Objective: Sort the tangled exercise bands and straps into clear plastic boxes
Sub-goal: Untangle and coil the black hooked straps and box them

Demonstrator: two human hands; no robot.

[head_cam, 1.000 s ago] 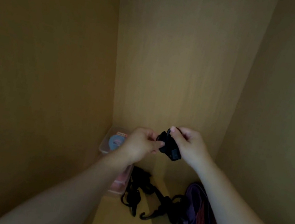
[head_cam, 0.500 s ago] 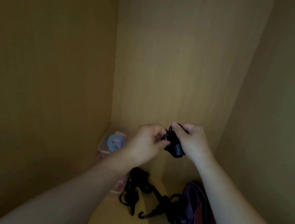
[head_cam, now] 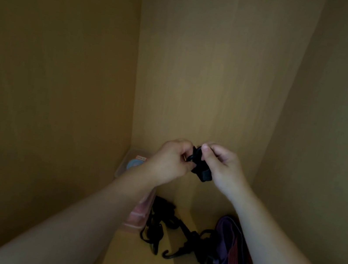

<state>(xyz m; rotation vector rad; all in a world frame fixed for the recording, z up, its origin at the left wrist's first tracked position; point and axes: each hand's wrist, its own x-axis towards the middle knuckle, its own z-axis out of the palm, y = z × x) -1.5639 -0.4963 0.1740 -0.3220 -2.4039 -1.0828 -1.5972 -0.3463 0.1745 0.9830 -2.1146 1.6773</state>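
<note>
Strap [head_cam: 200, 167], a small black bundle, is held up just right of the box [head_cam: 127, 165], long axis tilting down-right, pinched by the curled fingers of both the left hand [head_cam: 170, 162] and right hand [head_cam: 222, 167], the left nearer the box.

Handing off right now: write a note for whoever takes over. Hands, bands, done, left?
Left hand and right hand: both pinch one small bundled black strap, held above the cupboard floor.
Tangled black hooked straps lie on the floor; a purple band with red stripes sits to their right.
Done: the clear plastic box at the left holds some items.
Left: box the held strap, then untangle and sort the rest.
</note>
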